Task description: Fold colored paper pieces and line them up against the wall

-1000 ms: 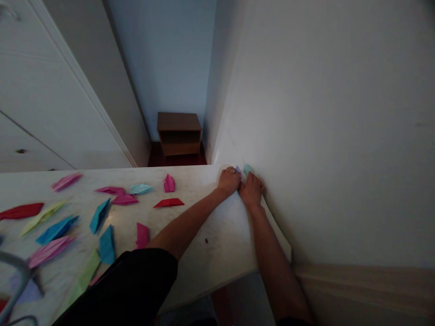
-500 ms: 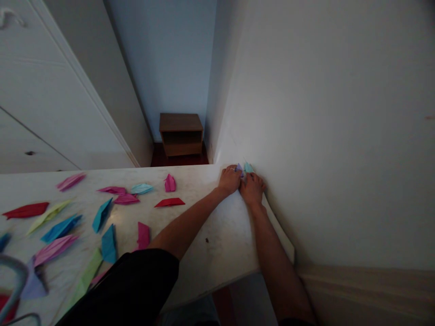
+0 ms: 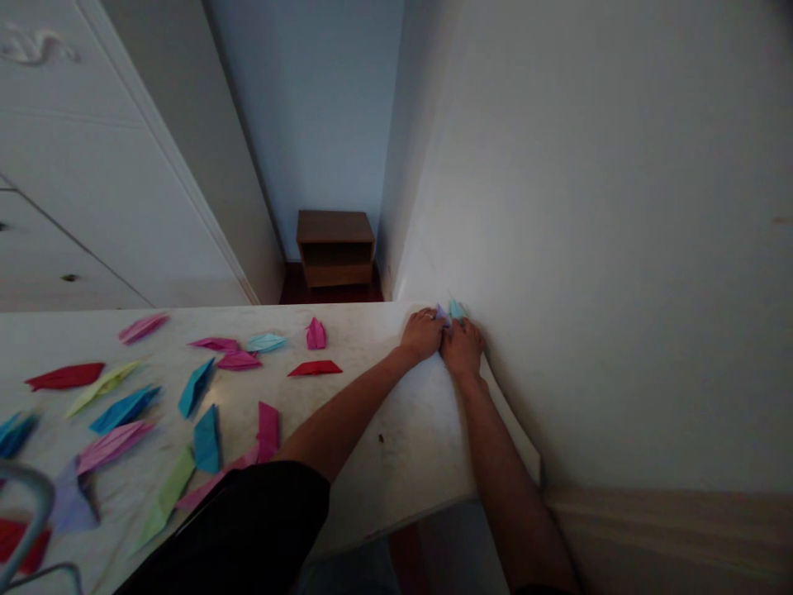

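At the table's far right corner, against the wall, my left hand (image 3: pixel 423 332) and my right hand (image 3: pixel 462 347) work close together. Between their fingertips a small purple folded paper (image 3: pixel 442 313) shows, and the fingers of both hands are bent around it. Much of that paper is hidden by the hands. Just beyond my right hand's fingers, a pale teal folded paper (image 3: pixel 457 309) stands by the wall. A ring is on a finger of my left hand.
Several folded papers lie across the white table (image 3: pixel 365 397), among them a magenta one (image 3: pixel 315 334), a red one (image 3: pixel 315 368) and a blue one (image 3: pixel 206 440). A grey metal tube (image 3: pixel 38 496) curves in at lower left. A brown cabinet (image 3: pixel 335 248) stands beyond.
The view has shifted slightly, so the things on the table appear a little further right. Both hands stay at the same corner with the purple paper.
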The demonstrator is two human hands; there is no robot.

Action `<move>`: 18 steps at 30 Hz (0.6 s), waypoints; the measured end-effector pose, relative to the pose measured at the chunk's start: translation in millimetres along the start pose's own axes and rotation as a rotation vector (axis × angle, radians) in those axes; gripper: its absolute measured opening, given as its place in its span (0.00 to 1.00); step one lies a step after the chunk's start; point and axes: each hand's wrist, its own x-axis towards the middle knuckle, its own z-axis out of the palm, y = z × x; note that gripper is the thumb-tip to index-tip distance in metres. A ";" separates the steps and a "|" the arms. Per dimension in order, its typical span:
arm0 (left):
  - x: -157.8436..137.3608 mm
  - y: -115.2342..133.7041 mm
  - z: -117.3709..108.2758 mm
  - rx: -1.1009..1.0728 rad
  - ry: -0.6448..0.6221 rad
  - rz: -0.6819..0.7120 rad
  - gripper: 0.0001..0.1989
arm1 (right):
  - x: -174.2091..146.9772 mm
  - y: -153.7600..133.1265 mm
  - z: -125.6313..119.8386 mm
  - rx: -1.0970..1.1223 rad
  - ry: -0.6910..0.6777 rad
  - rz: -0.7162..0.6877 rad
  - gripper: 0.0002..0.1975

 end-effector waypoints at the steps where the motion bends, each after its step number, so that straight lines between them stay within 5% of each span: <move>1: -0.5 0.8 -0.5 0.003 -0.001 -0.002 0.14 | -0.2 0.3 0.1 0.001 -0.010 -0.010 0.21; 18: -4.2 0.4 -2.2 -0.070 0.045 -0.016 0.22 | -2.2 2.3 1.8 0.064 0.043 -0.055 0.23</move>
